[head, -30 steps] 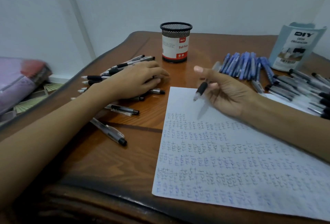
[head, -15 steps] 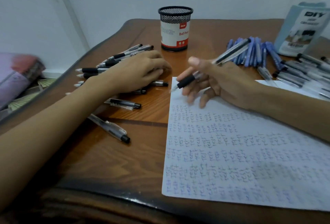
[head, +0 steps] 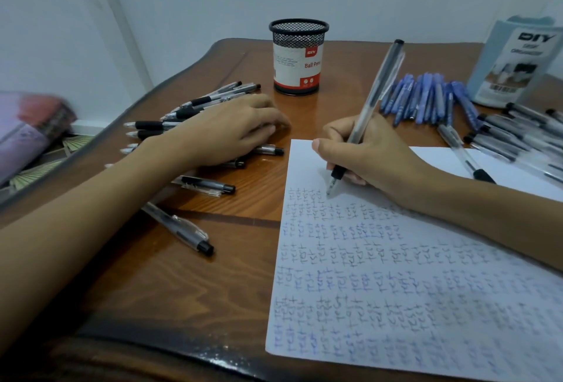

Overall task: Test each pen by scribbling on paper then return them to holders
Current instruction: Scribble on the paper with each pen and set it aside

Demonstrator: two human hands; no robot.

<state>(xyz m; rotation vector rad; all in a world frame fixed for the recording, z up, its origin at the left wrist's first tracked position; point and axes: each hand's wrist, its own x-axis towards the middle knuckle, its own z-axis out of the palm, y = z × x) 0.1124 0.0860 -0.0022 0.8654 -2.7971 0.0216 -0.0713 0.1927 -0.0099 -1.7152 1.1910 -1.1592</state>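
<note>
My right hand (head: 368, 156) grips a clear black-tipped pen (head: 373, 98) in a writing hold, its tip touching the white paper (head: 396, 284) just above the top row of scribbled words. The sheet is covered with rows of blue and black writing. My left hand (head: 231, 131) rests palm down, fingers loosely curved, on a pile of black pens (head: 189, 110) at the left. A black mesh pen holder (head: 298, 57) with a red and white label stands at the back middle.
Blue pens (head: 426, 101) lie in a heap at the back right, with more black pens (head: 518, 134) beside them and a pale blue organizer box (head: 515, 61) behind. Loose black pens (head: 179, 226) lie near the wooden table's (head: 170, 284) front left. A bundle of fabric (head: 27, 128) sits off the table's left edge.
My right hand turned the pen from a sideways hold into a writing grip and lowered its tip onto the paper. The left hand stayed on the pen pile.
</note>
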